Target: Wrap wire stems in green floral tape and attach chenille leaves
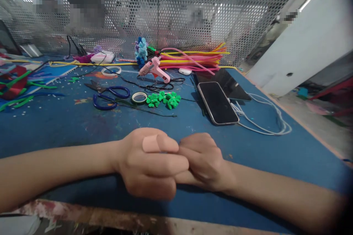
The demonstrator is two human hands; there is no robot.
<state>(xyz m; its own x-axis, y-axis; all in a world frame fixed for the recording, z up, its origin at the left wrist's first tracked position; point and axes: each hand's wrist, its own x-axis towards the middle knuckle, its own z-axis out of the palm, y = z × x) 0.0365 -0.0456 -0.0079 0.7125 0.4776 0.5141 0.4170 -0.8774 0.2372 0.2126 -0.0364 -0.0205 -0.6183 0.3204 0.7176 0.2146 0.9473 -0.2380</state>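
1. Risk, as I judge it, comes from near things: if the left hand [150, 165] goes toward 12 o'clock carelessly, its knuckles could push the small bright green fuzzy flowers [171, 100] and bend their petals.
2. Scissors with dark blue handles and metal blades [101, 89] lie at 10 to 11 o'clock from the hands; because their blades are parted, a sleeve or finger could catch there.
3. Pink plastic glue gun [157, 69] rests between 11 and 12 o'clock, beyond the flowers; a pull on its black cord could drag it, and a hot nozzle, if it is heated, could burn.
4. Left grip is closed, fingers curled and touching the right hand [204, 158]. A beige band [150, 144] wraps one finger.
5. Right grip is also clenched, against the left fingers. Whether either encloses something, I cannot tell.
6. Black-screened phone [217, 102] lies at 1 o'clock on the blue bench [82, 128].
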